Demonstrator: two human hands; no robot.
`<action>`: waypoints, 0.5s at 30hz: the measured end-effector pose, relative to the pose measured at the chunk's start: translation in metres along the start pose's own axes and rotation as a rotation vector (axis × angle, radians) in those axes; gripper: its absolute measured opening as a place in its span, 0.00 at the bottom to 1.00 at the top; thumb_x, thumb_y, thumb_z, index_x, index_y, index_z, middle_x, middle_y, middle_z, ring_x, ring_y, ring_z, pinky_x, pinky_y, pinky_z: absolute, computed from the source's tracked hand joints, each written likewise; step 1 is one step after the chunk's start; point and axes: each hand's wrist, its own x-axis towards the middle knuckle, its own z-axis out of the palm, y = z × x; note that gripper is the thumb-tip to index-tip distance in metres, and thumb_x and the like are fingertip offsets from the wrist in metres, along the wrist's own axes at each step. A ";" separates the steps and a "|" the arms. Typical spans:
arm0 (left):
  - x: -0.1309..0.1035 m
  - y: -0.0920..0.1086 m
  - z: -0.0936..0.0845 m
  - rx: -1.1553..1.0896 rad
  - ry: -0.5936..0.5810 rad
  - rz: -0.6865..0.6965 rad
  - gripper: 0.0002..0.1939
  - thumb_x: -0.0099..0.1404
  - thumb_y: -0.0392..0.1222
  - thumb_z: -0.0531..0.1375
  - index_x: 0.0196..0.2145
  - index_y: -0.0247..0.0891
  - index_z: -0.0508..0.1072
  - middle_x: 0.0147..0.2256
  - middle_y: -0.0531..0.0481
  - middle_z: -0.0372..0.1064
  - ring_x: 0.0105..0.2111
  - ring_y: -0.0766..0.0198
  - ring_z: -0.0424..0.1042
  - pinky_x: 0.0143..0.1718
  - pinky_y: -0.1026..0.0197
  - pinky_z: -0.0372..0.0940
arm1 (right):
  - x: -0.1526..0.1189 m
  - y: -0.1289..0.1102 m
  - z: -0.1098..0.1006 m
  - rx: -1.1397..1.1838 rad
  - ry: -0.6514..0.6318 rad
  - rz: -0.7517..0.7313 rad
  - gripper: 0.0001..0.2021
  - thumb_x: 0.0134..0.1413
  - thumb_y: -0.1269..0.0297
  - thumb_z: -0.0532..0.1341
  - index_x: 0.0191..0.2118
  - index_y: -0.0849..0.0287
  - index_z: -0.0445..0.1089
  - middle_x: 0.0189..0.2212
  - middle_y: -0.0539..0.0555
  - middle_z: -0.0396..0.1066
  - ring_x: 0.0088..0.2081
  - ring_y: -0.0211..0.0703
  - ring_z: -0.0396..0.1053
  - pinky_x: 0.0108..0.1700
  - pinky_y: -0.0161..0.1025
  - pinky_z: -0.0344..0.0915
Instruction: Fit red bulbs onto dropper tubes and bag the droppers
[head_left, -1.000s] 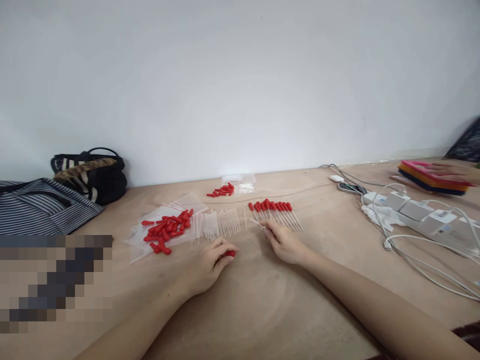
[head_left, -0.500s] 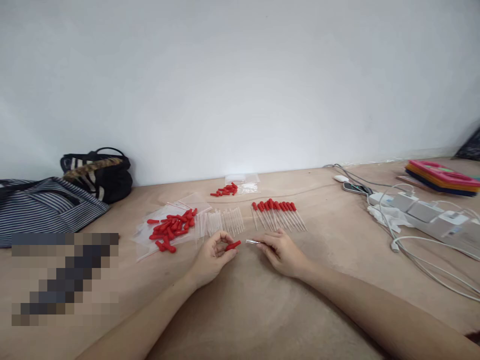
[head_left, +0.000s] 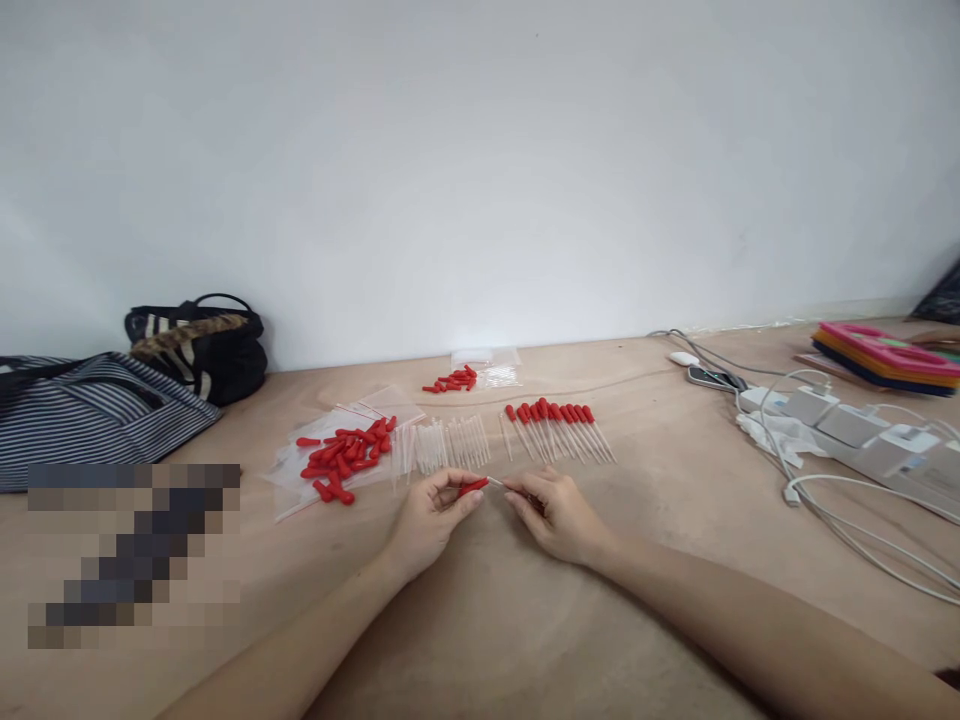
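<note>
The person's bare left hand (head_left: 427,518) and bare right hand (head_left: 564,518) have slender fingers (head_left: 444,482) and narrow, uncovered wrists (head_left: 396,562). The smooth left forearm (head_left: 322,636) and smooth right forearm (head_left: 735,625) are bare too, widening away from the wrists.

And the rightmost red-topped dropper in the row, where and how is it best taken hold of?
Probably by its red bulb, pinched from the right: the bulb looks thicker than the thin clear tube, and the other droppers lie close on its left.
</note>
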 end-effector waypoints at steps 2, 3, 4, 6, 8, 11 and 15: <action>0.000 0.000 0.002 -0.024 0.030 -0.002 0.11 0.48 0.41 0.62 0.31 0.35 0.71 0.31 0.49 0.73 0.34 0.62 0.71 0.40 0.59 0.64 | 0.000 -0.002 0.001 0.006 0.019 -0.002 0.07 0.53 0.70 0.51 0.31 0.60 0.67 0.21 0.49 0.67 0.25 0.36 0.63 0.32 0.34 0.56; 0.000 0.000 0.002 -0.037 0.043 -0.003 0.11 0.48 0.42 0.63 0.30 0.35 0.71 0.31 0.50 0.73 0.34 0.63 0.71 0.40 0.60 0.65 | 0.000 -0.003 0.002 0.006 0.028 -0.009 0.08 0.53 0.70 0.51 0.31 0.60 0.66 0.20 0.49 0.66 0.24 0.36 0.62 0.31 0.34 0.55; 0.000 -0.001 0.002 -0.048 0.057 -0.005 0.11 0.47 0.42 0.63 0.30 0.35 0.72 0.31 0.50 0.73 0.33 0.63 0.71 0.39 0.60 0.65 | -0.001 -0.004 0.003 0.004 0.035 -0.019 0.08 0.53 0.70 0.51 0.30 0.61 0.66 0.19 0.48 0.65 0.23 0.35 0.61 0.30 0.34 0.54; 0.000 -0.001 0.003 -0.068 0.085 -0.009 0.11 0.46 0.42 0.64 0.29 0.35 0.72 0.29 0.51 0.73 0.32 0.64 0.71 0.38 0.61 0.65 | -0.001 -0.004 0.006 -0.005 0.046 -0.039 0.08 0.53 0.70 0.51 0.29 0.61 0.66 0.18 0.48 0.64 0.22 0.35 0.60 0.29 0.34 0.53; 0.000 -0.002 0.003 -0.079 0.099 -0.021 0.11 0.45 0.42 0.64 0.28 0.35 0.73 0.26 0.52 0.73 0.29 0.65 0.71 0.35 0.62 0.66 | -0.001 -0.003 0.008 -0.011 0.044 -0.064 0.08 0.54 0.69 0.51 0.30 0.61 0.67 0.18 0.48 0.65 0.22 0.34 0.60 0.30 0.34 0.53; 0.000 -0.002 0.003 -0.090 0.099 -0.040 0.12 0.44 0.41 0.65 0.28 0.35 0.73 0.24 0.53 0.73 0.27 0.66 0.71 0.33 0.63 0.66 | -0.002 0.000 0.008 -0.017 0.031 -0.128 0.09 0.54 0.70 0.50 0.34 0.61 0.67 0.22 0.50 0.67 0.23 0.34 0.61 0.32 0.35 0.52; -0.001 -0.003 0.004 -0.109 0.097 -0.056 0.12 0.43 0.40 0.66 0.28 0.35 0.73 0.24 0.52 0.73 0.26 0.66 0.71 0.32 0.64 0.66 | -0.002 0.005 0.005 -0.074 0.034 -0.217 0.09 0.54 0.70 0.51 0.38 0.62 0.67 0.23 0.51 0.68 0.24 0.35 0.61 0.33 0.36 0.50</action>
